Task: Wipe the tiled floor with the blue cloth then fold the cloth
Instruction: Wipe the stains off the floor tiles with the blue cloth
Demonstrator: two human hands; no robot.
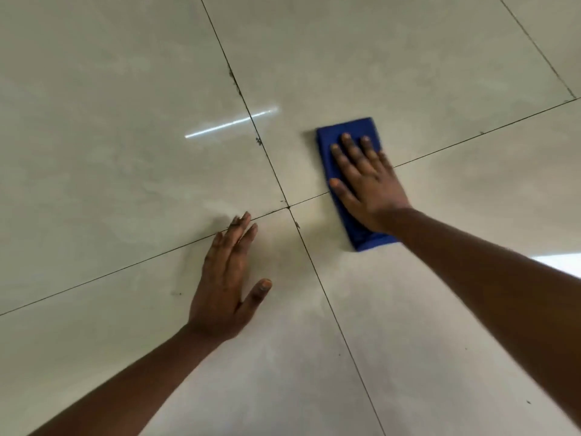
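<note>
The blue cloth (pixel 345 171) lies flat on the tiled floor (pixel 125 121), right of the middle of the frame; the right hand (pixel 367 184) presses it with straight fingers; the left hand (pixel 226 278) rests flat and holds nothing; this looks like the wiping step; next, slide the cloth, pressing down.

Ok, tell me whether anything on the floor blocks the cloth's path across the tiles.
Nothing visible does. The right hand presses flat on the blue cloth, and the tiled floor around it shows only grout lines. The left hand rests flat on the floor, off to the left of the cloth.
</note>
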